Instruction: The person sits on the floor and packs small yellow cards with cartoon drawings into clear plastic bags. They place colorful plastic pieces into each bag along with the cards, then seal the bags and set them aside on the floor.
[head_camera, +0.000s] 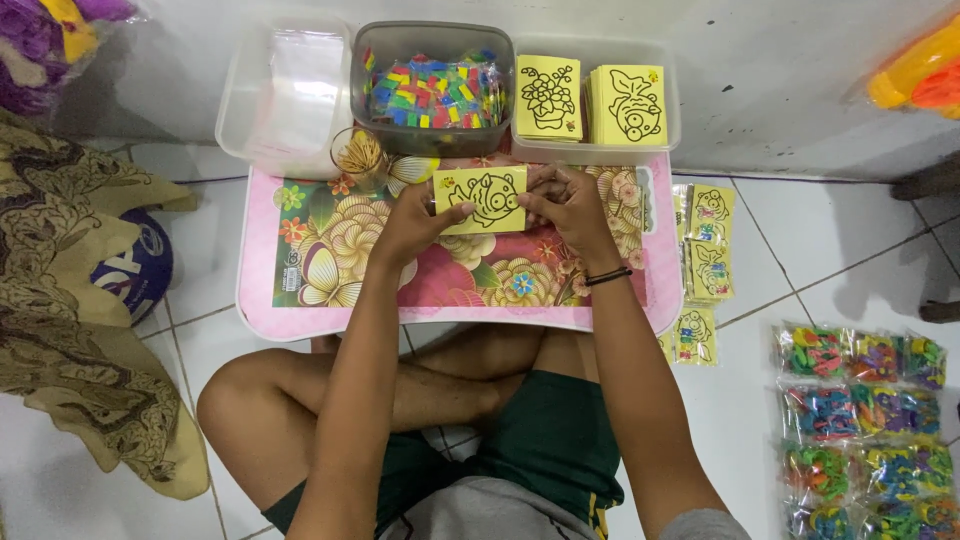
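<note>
**Both hands on one yellow fish card over the lap table**

We sit cross-legged on the tiled floor with a pink floral lap table (300, 310) across our knees. We hold a yellow card with a black fish outline (481, 199) above the far middle of the table, its long axis running left to right. Our left hand (412, 222) grasps the card's left edge, thumb on its face; our right hand (566, 203) pinches the right edge, fingers curled around it. The card lies directly between the two hands, so neither is nearer than the other.

Beyond the table's far edge we count three plastic tubs in a row. The left clear tub (283, 92) holds clear plastic sleeves, the grey middle tub (433, 84) holds small packets of coloured pieces, and the right clear tub (596, 97) holds two stacks of yellow cards: a flowerpot stack (549, 97) and a fish stack (628, 104). A small glass of wooden sticks (361, 156) stands on the table's far left, just beyond our left hand.

On the floor to the right of the table lie three bagged card sets (707, 255) in a line. Farther right and nearer, bags of colourful foam pieces (866, 428) lie in rows; we count about eleven, with the nearest ones cut off by the frame. A patterned brown cloth (70, 300) lies to the left.
</note>
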